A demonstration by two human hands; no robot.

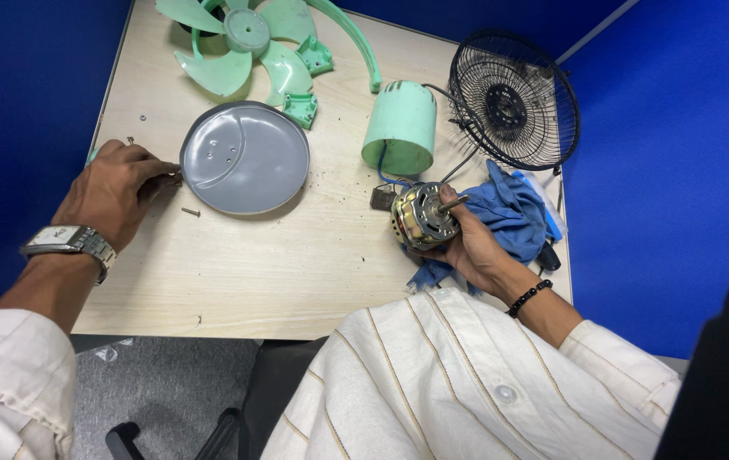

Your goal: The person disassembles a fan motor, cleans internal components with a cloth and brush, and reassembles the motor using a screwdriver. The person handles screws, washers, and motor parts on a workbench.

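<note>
Gripping the bare fan motor (422, 216) in the right hand (475, 247), left hand (113, 189) curled over small screws (190, 211) by the grey plate (245, 158), looks mid-teardown, picking screws next needs fine fingertip pinching.

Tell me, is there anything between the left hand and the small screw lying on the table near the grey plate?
Nothing visible. The left hand rests beside the grey plate, and the screw lies on bare table just right of it.

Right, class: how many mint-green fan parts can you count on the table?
4, possibly more hidden. The fan blade lies at the top edge, the curved arm beside it, a small bracket just below the blade, and the motor cover stands near the black wire guard.
</note>
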